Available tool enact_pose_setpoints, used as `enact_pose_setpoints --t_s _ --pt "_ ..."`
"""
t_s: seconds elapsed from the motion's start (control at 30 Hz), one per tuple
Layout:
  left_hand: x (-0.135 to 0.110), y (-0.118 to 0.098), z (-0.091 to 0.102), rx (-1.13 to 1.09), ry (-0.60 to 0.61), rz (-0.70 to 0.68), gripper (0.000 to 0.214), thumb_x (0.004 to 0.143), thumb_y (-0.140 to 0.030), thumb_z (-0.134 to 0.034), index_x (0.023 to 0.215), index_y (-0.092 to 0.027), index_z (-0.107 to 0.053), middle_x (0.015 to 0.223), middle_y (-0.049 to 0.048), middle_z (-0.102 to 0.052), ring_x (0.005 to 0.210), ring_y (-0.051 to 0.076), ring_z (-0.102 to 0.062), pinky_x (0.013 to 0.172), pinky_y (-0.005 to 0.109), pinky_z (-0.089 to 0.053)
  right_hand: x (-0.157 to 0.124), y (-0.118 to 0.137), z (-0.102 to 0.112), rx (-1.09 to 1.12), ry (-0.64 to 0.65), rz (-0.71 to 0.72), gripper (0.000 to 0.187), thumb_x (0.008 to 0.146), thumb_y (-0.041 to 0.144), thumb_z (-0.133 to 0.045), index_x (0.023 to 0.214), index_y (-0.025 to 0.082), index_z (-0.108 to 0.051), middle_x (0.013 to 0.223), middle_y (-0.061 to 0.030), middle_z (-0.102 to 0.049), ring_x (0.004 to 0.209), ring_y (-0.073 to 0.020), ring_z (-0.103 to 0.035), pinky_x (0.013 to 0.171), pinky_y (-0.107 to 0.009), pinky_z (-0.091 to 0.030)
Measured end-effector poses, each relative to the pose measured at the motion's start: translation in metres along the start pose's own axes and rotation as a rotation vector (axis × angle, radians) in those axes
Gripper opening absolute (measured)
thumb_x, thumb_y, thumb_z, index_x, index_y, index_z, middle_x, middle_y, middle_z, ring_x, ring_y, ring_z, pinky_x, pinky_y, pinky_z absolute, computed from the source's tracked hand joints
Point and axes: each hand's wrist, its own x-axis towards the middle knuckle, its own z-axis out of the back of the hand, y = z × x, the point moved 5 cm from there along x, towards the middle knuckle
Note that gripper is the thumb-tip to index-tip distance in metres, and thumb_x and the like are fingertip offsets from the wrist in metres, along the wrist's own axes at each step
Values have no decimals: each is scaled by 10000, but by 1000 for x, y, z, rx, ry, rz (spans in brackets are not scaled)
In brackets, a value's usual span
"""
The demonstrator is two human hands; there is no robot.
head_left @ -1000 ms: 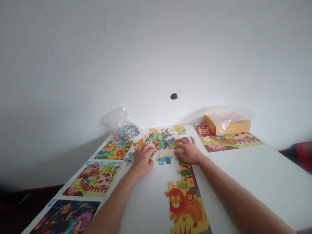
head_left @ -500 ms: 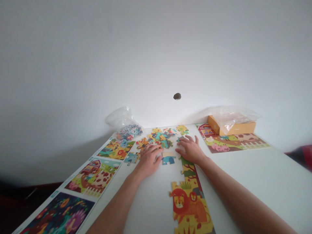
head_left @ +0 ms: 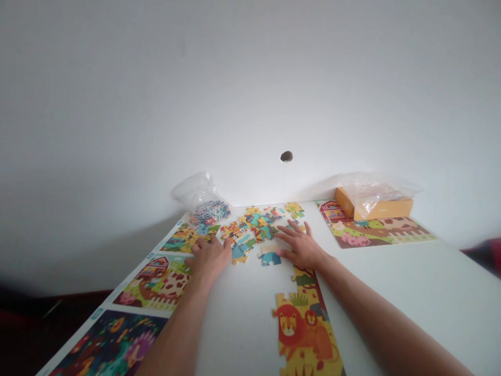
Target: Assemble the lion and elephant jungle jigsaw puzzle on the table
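Observation:
My left hand (head_left: pixel 210 257) is open, palm down, over the right edge of the picture sheets and beside the loose puzzle pieces (head_left: pixel 253 222). Just right of its fingers lies a blue and yellow puzzle piece (head_left: pixel 238 254). My right hand (head_left: pixel 300 246) is spread flat with its thumb at the edge of a puzzle piece with a blue elephant (head_left: pixel 270 256). Its palm covers the far end of a joined puzzle strip, whose nearer part (head_left: pixel 306 331) shows a lion and a cub. Some pieces under the right fingers are hidden.
Picture sheets of jungle animals (head_left: pixel 183 239), a farm (head_left: pixel 156 282) and a dark scene (head_left: pixel 109 347) line the left side. A clear bag of pieces (head_left: pixel 209 206) stands behind them. At the back right, an orange box (head_left: pixel 383 209) under clear plastic rests on a farm picture (head_left: pixel 376 232).
My left hand has moved left, off the loose pieces. The blue piece beside it now lies farther right. My right hand has shifted slightly left, its thumb now at the elephant piece.

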Motion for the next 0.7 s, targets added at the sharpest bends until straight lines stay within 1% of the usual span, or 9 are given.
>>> enact_pose_setpoints --t_s 0.17,0.3,0.37,0.47,0.53,0.63,0.7 --pt "1 -6 0 29 7 -26 629 912 -550 -309 1377 -180 -514 1390 251 -460 1297 454 -381 960 678 -334 -3 4 -1 -7 -19 7 574 947 645 -403 1422 335 -490 1571 -50 -373 1481 -382 -175 1105 -747 -50" --pt "5 -7 -6 20 1 -5 683 902 -592 -301 1437 -199 -464 1497 227 -383 1342 438 -345 1002 673 -306 -6 4 -2 -13 -26 10 567 948 645 -399 1404 327 -513 1566 -55 -382 1480 -380 -181 1106 -744 -62" --pt "12 -6 -9 -7 11 -4 704 902 -619 -275 1453 -218 -450 1519 213 -374 1358 443 -335 1016 681 -291 -9 4 -2 -16 -21 6 567 947 645 -400 1402 327 -518 1566 -58 -381 1481 -380 -177 1106 -743 -63" --pt "25 -3 -12 -62 70 6 709 891 -657 -255 1433 -259 -478 1508 194 -413 1376 468 -323 1026 700 -271 -12 5 -1 -11 -19 15 575 951 645 -387 1418 330 -501 1568 -62 -377 1479 -383 -183 1099 -752 -65" --pt "32 -4 -10 -75 80 14 717 882 -676 -254 1413 -262 -501 1498 193 -429 1380 482 -321 1029 705 -262 -14 6 0 0 -15 23 585 952 648 -375 1432 332 -484 1567 -67 -378 1476 -385 -190 1095 -757 -67" --pt "35 -10 -6 -78 70 15 738 850 -713 -301 1344 -231 -562 1474 207 -453 1375 491 -327 1035 685 -274 -14 4 0 17 -6 25 586 953 653 -365 1439 345 -474 1563 -64 -384 1473 -392 -195 1087 -767 -65" --pt "33 -13 -3 -96 24 39 715 831 -710 -355 1262 -202 -613 1417 223 -499 1342 484 -369 1026 652 -311 -13 2 -1 26 -8 25 585 953 657 -362 1434 346 -480 1560 -59 -390 1471 -396 -197 1083 -772 -58"
